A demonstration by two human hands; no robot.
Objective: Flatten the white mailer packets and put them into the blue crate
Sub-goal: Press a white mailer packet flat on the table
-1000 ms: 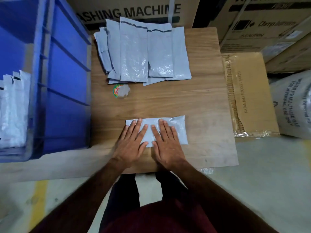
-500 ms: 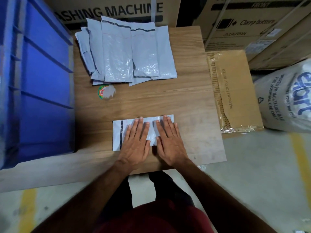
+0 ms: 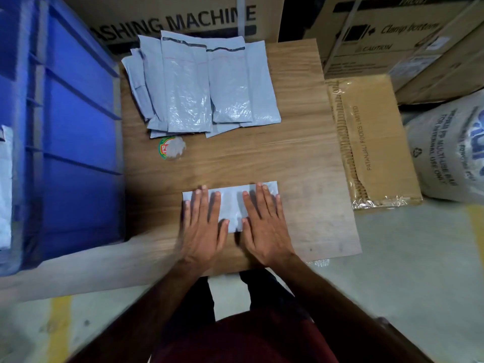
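Single head-worn view, wide-angle, looking steeply down and forward. Close over the desk [image 3: 301, 153]. Floor [image 3: 419, 258] fills the lower edges.

A band of bare bench [image 3: 262, 163] is lying open across the middle, running from the left edge to the right edge between the pile of mailer packets [image 3: 207, 85] crowding the far left corner and the single packet [image 3: 231, 205] lying near the front edge. The blue crate [image 3: 73, 132] is standing as a tall wall against the left edge, with a round sticker [image 3: 171, 147] lying flat near it. Cardboard boxes [image 3: 372, 142] and a white sack [image 3: 450, 153] are crowding the right edge, and a washing machine carton [image 3: 183, 19] is blocking the far edge.
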